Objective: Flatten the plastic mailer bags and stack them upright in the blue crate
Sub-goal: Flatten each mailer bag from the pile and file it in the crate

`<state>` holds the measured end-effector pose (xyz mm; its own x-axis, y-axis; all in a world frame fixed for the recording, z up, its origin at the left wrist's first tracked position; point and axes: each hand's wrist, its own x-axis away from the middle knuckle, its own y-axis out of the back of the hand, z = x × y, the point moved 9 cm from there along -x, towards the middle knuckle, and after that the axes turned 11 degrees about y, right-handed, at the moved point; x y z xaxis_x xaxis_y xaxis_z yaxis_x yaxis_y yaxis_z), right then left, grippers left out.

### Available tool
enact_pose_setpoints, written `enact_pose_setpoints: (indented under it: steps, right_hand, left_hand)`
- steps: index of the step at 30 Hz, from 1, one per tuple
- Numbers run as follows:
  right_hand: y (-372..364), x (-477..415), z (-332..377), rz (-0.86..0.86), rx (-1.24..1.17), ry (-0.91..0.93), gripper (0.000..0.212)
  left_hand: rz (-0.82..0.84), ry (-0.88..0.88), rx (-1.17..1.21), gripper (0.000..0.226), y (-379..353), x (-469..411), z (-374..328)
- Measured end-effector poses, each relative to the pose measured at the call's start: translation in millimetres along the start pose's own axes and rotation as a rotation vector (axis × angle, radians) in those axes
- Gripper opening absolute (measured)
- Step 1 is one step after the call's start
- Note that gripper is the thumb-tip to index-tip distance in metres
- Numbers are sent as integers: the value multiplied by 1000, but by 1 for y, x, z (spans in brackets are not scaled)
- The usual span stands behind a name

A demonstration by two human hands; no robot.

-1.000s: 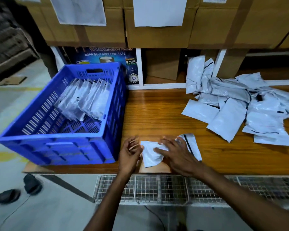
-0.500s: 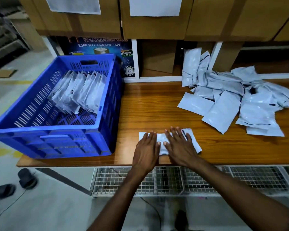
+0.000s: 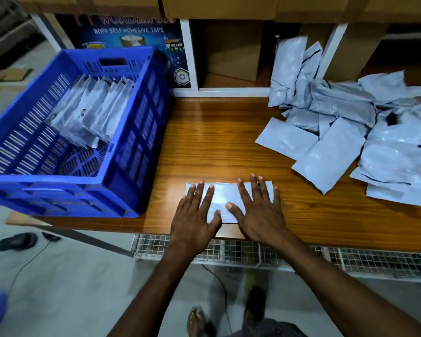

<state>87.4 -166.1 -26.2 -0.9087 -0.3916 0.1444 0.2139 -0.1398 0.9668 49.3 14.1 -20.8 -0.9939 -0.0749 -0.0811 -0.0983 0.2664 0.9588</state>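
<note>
A sandalled foot [image 3: 199,319] is standing on the floor below, and a wire rack [image 3: 241,249] is running just under the counter [image 3: 216,142]. At the counter's near edge, about midway along, a mailer [image 3: 223,193] is lying flat with its long side along that edge. The left grip [image 3: 195,215] is pressing down on the mailer's left half, fingers straight and spread, pinching nothing. The right grip [image 3: 255,212] is pressing on the right half in the same way, spread flat. The two thumbs are pointing toward each other, close but apart. At the counter's left end the crate [image 3: 131,132] is sitting, with a row of bags [image 3: 90,113] leaning upright in its far part. Toward the far right corner a loose pile [image 3: 350,132] of mailers is lying overlapped, a few leaning against the white frame behind. Behind the crate, past the far edge, a tape box [image 3: 131,32] is standing.
</note>
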Motion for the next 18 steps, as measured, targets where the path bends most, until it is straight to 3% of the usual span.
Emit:
enact_pose_setpoints:
  steps: [7,11,13,15,18]
  right_hand:
    - [7,1,-14,22,9,20,87]
    - [23,14,-4,14,26,188,92]
    - [19,33,11,91,34,295,95]
    - [11,52,21,142,14,299,97]
    - [4,73,29,122,33,272,92]
  left_hand:
    - [88,72,-49,81,2,1,7]
    - [137,-68,37,82,12,15,5]
    - [153,-134,-10,89,12,25,8]
    - [178,-200,-61,93,11,33,14]
    - [167,-279,-54,78,18,43,20]
